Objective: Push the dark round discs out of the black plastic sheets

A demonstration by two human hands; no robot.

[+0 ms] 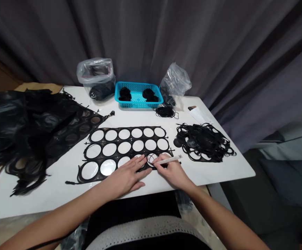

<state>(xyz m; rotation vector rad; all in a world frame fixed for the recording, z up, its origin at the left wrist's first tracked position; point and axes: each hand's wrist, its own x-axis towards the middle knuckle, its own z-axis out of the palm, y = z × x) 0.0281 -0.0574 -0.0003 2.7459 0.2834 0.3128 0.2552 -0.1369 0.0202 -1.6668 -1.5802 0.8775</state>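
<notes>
A black sheet with rows of large round holes lies on the white table, and the white top shows through the holes. My left hand rests flat on its near row, fingers stretched out and slightly spread, holding nothing. My right hand grips a slim, pale, pen-like tool, slanting up to the right. Its tip is hidden by my fingers, at a hole in the near row to the right of my left fingertips. A thin black loop shows within that hole.
At the left, black perforated sheets are heaped. A pile of black strips and rings lies right. Behind stand a blue basket holding black bundles, two clear plastic bags, and a tangle of black cords. A grey curtain hangs beyond.
</notes>
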